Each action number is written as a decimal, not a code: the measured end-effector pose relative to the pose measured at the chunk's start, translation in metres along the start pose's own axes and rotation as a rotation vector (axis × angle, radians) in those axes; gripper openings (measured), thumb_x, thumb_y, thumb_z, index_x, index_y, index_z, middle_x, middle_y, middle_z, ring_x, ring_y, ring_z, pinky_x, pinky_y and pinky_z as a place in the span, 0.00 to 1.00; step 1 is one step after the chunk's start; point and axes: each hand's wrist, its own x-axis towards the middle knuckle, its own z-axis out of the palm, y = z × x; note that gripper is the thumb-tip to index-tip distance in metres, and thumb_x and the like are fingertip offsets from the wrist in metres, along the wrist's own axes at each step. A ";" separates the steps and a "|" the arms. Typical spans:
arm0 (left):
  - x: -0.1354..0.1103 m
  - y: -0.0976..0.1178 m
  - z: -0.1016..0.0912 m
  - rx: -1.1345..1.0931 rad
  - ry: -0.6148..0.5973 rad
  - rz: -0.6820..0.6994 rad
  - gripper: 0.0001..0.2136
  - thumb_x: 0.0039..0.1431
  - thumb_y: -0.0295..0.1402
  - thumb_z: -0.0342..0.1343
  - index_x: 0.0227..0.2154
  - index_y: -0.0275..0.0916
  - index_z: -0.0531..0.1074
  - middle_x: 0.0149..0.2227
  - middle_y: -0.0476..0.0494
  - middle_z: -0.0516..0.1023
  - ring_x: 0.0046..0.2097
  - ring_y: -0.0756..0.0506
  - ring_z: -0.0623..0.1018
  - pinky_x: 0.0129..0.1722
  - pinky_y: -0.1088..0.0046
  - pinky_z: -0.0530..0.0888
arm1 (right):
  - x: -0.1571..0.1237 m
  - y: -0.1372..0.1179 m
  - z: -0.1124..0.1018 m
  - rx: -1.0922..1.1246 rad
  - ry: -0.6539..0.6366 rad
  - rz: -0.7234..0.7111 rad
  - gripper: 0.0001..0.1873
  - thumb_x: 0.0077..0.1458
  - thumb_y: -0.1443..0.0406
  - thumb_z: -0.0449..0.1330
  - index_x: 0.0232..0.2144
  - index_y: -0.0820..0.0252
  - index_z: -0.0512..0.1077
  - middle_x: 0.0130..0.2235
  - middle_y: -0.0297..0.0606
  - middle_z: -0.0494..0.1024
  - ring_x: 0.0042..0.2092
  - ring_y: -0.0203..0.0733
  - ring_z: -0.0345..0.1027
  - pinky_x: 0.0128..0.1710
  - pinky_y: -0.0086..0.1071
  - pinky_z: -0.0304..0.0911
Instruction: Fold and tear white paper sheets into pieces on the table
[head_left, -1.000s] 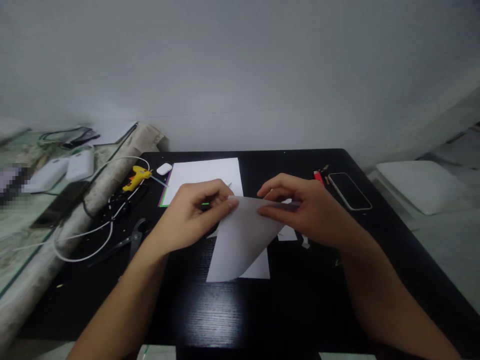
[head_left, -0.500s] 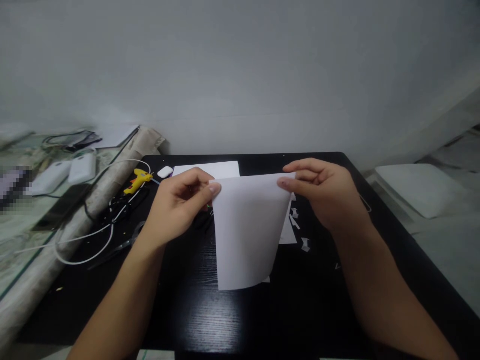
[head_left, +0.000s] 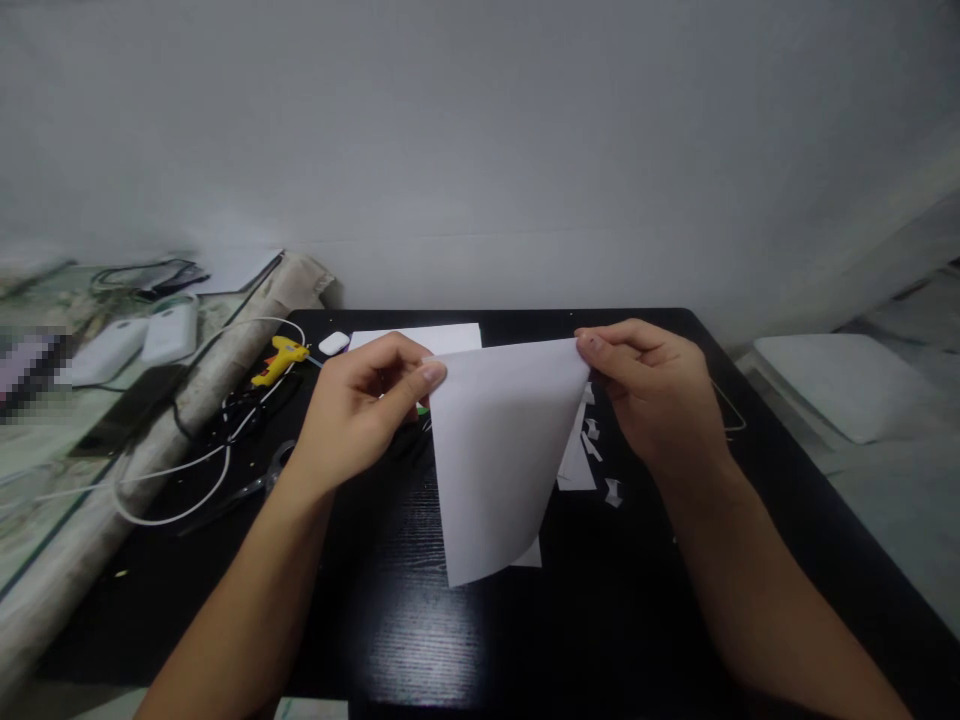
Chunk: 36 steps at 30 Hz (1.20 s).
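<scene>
Both of my hands hold up a white sheet of paper point(head_left: 499, 455) above the black table point(head_left: 465, 630). My left hand point(head_left: 360, 415) pinches its upper left corner between thumb and fingers. Its upper right corner is pinched by my right hand point(head_left: 656, 400). The sheet hangs curved, and its lower edge curls back near the tabletop. Behind it lie another white sheet point(head_left: 420, 338) with coloured sheets under it, and small white paper scraps point(head_left: 604, 460).
A yellow glue gun point(head_left: 276, 358) with a white cable point(head_left: 180, 480), a small white case point(head_left: 333, 343) and scissors point(head_left: 251, 485) lie at the table's left. A phone point(head_left: 726, 410) shows behind my right hand. White power banks point(head_left: 139, 340) sit on the left side table; a pillow point(head_left: 844, 385) lies right.
The sheet was bent low between my hands a second ago. Both hands have raised and straightened its top edge, so it now hangs nearly upright; the right hand shifted slightly right.
</scene>
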 end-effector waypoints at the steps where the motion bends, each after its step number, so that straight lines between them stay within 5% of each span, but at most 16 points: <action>1: 0.000 0.000 0.000 0.002 0.007 0.001 0.06 0.62 0.34 0.63 0.31 0.39 0.76 0.26 0.50 0.74 0.26 0.51 0.72 0.25 0.74 0.69 | 0.000 0.000 0.001 0.009 -0.002 0.007 0.07 0.52 0.59 0.72 0.33 0.54 0.81 0.30 0.35 0.82 0.35 0.43 0.78 0.41 0.41 0.76; 9: 0.003 0.000 -0.003 0.003 0.096 0.013 0.06 0.62 0.33 0.63 0.29 0.39 0.76 0.23 0.51 0.73 0.24 0.52 0.72 0.24 0.75 0.70 | -0.004 0.005 0.014 0.075 -0.299 0.161 0.14 0.58 0.54 0.67 0.38 0.58 0.80 0.37 0.40 0.84 0.39 0.44 0.78 0.42 0.38 0.75; 14: 0.003 -0.002 -0.005 -0.025 0.095 -0.005 0.06 0.62 0.32 0.63 0.29 0.38 0.75 0.23 0.51 0.73 0.23 0.53 0.73 0.23 0.75 0.70 | -0.001 0.010 0.012 0.074 -0.194 0.187 0.11 0.56 0.56 0.69 0.30 0.56 0.81 0.30 0.35 0.81 0.33 0.39 0.75 0.36 0.34 0.74; 20: 0.003 -0.003 -0.004 -0.067 0.074 -0.058 0.07 0.61 0.32 0.63 0.28 0.38 0.75 0.22 0.51 0.74 0.23 0.52 0.73 0.25 0.75 0.71 | -0.002 0.014 0.008 0.022 -0.091 0.161 0.11 0.54 0.56 0.71 0.35 0.56 0.82 0.31 0.36 0.82 0.33 0.40 0.76 0.36 0.36 0.75; 25: 0.004 -0.003 -0.002 -0.062 0.087 -0.075 0.07 0.62 0.32 0.62 0.28 0.39 0.74 0.21 0.52 0.73 0.23 0.52 0.73 0.26 0.74 0.69 | -0.001 0.012 0.012 0.126 -0.171 0.221 0.12 0.56 0.55 0.69 0.28 0.55 0.81 0.29 0.35 0.80 0.31 0.38 0.74 0.35 0.34 0.74; 30: 0.005 -0.003 -0.006 -0.041 0.084 -0.110 0.08 0.61 0.33 0.62 0.28 0.39 0.73 0.21 0.52 0.73 0.23 0.52 0.73 0.27 0.73 0.69 | -0.001 0.012 0.011 0.062 -0.124 0.227 0.09 0.54 0.57 0.70 0.32 0.56 0.83 0.32 0.36 0.83 0.34 0.39 0.76 0.38 0.34 0.74; 36: 0.006 0.001 -0.019 0.033 -0.166 -0.209 0.07 0.61 0.37 0.63 0.33 0.38 0.77 0.31 0.47 0.77 0.33 0.50 0.75 0.32 0.75 0.70 | -0.004 0.007 0.012 -0.156 -0.173 0.157 0.12 0.53 0.56 0.71 0.32 0.58 0.82 0.32 0.38 0.84 0.33 0.41 0.76 0.36 0.35 0.71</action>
